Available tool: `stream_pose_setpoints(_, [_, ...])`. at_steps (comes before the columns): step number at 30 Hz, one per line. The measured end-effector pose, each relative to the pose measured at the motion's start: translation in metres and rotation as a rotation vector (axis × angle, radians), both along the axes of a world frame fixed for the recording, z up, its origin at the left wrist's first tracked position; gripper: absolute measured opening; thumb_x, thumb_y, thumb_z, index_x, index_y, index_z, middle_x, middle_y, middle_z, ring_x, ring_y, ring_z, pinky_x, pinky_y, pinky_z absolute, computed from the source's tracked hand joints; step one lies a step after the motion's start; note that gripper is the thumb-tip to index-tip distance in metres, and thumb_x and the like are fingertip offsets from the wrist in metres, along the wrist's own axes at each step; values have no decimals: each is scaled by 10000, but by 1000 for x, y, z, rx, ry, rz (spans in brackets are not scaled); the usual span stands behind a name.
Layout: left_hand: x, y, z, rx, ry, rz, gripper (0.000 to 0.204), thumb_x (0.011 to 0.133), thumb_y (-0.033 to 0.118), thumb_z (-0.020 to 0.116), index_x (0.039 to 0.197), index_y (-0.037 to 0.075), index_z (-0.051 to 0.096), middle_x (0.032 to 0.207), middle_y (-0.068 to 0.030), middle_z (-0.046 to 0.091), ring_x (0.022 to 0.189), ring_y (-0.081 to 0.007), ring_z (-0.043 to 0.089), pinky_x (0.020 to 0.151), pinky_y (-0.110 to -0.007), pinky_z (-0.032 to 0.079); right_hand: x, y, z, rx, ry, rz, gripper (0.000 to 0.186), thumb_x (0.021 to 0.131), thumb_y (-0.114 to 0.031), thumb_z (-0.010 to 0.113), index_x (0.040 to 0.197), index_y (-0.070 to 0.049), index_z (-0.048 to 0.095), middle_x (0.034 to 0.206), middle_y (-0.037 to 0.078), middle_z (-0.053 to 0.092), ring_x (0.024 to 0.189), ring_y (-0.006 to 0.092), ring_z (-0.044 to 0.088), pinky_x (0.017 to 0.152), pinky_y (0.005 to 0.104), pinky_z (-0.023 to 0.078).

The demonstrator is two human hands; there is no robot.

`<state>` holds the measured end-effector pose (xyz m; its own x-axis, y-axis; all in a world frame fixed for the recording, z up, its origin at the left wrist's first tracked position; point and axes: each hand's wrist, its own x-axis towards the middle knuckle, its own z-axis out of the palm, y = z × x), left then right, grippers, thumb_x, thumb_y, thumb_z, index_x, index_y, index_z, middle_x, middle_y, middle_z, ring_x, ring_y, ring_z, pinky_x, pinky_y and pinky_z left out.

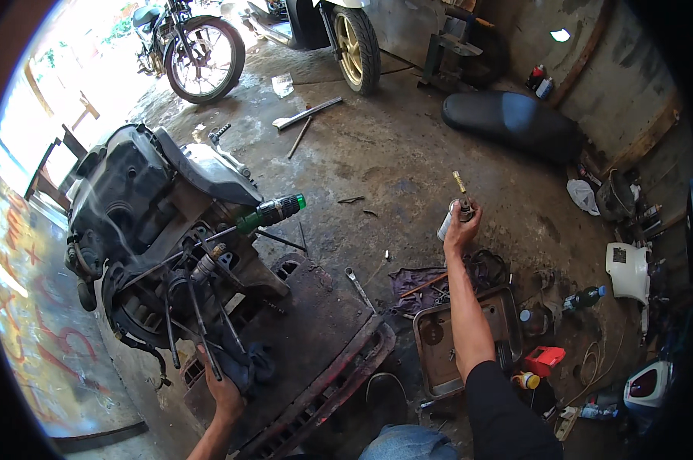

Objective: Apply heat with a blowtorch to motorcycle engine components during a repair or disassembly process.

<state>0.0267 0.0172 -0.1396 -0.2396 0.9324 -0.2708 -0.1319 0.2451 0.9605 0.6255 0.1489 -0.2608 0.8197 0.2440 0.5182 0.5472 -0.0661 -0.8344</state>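
Observation:
Held out over the floor, my right hand [466, 222] is closed round a pale canister [444, 223] with a brass tube nozzle [459, 181], like a gas torch. My left hand [222, 389] is low at the near side of a black motorcycle body assembly [128, 180], its fingers round a dark blue-grey cloth [243, 366]. Rods and a cable of the assembly hang just above that hand. A screwdriver with a green and black handle [266, 215] lies across the assembly, its long shaft running down to the left. Below is a dark, worn low bench [323, 307].
A spanner [359, 289] lies on the bench edge. Beneath my right arm are a rusty metal tray [421, 345] and a dark rag [411, 284]. Bottles and a red piece [545, 360] stand to the right. Further off are a black seat [507, 123] and two motorcycles [204, 61].

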Motion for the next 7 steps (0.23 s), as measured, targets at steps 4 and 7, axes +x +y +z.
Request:
stream_pose_setpoints(4, [-11, -5, -4, 51, 446, -192, 597, 1124, 274, 412, 1578, -91, 281, 1661, -232, 288, 1535, -328, 309, 1257, -372, 239, 3, 8, -5, -13, -13, -67, 418, 937, -307, 750, 1178, 0, 599, 1147, 154, 672, 1018, 305, 682, 886, 430, 531])
stream_pose_setpoints(7, [-15, -3, -7, 25, 310, -177, 854, 1006, 377, 660, 1602, -61, 234, 1674, -237, 260, 1558, -440, 199, 1297, -424, 119, 2, 8, -8, 15, 19, -55, 420, 947, -312, 742, 1187, -9, 579, 1145, 150, 672, 991, 310, 689, 868, 427, 537])
